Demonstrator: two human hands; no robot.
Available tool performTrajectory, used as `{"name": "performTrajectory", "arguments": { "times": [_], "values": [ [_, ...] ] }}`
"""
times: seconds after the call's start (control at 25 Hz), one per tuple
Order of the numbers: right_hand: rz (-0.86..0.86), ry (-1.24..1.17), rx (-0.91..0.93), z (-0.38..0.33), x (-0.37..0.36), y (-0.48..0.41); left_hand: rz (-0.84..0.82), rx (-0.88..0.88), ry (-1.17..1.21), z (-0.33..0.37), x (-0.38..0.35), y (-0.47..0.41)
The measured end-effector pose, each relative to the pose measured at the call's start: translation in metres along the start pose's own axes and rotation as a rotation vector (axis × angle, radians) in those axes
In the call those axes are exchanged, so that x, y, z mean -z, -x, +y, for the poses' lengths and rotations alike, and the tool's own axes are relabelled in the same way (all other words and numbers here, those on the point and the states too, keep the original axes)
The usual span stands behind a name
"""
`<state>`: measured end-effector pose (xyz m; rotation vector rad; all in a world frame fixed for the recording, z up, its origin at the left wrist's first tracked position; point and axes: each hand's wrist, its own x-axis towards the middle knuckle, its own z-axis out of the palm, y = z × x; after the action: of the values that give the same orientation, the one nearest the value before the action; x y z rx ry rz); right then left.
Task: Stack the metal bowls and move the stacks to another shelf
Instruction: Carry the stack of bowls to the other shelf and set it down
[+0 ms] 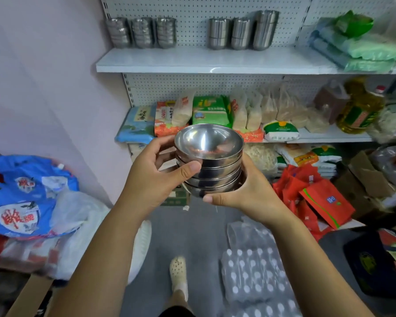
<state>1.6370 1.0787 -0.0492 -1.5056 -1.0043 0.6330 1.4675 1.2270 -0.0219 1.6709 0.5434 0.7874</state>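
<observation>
Steel bowl stack (pixel 212 172) clasped between left grip (pixel 156 177) and right grip (pixel 249 193); blue bag (pixel 21 197) red lettering blurred

Held stack of round silver bowls (pixel 209 161), frame centre: polished metal, mirror-glossy.
White top shelf board (pixel 192 61), upper frame: smooth, faintly glossy.
Yellow oil bottle (pixel 359 110), right: clear glossy plastic.
Grey floor (pixel 192 236), lower centre: matt.

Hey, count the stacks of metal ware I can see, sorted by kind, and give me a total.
Low bowl stacks, top shelf left: 3
Taller smooth-sided stacks, same shelf, right: 3
Bowl stack gripped by left hand and right hand: 1
Total: 7
</observation>
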Motion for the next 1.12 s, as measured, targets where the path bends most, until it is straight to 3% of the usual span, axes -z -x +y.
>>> {"name": "performTrajectory", "arguments": {
  "times": [0.52, 1.12],
  "values": [
    [0.164, 0.033, 0.074, 0.025, 0.041, -0.354, -0.103, -0.092, -0.121, -0.028, 0.034, -0.38],
    [0.012, 0.068, 0.069, 0.116, 0.14, -0.754, -0.048, -0.053, -0.277, -0.103, 0.009, -0.746]
  ]
}}
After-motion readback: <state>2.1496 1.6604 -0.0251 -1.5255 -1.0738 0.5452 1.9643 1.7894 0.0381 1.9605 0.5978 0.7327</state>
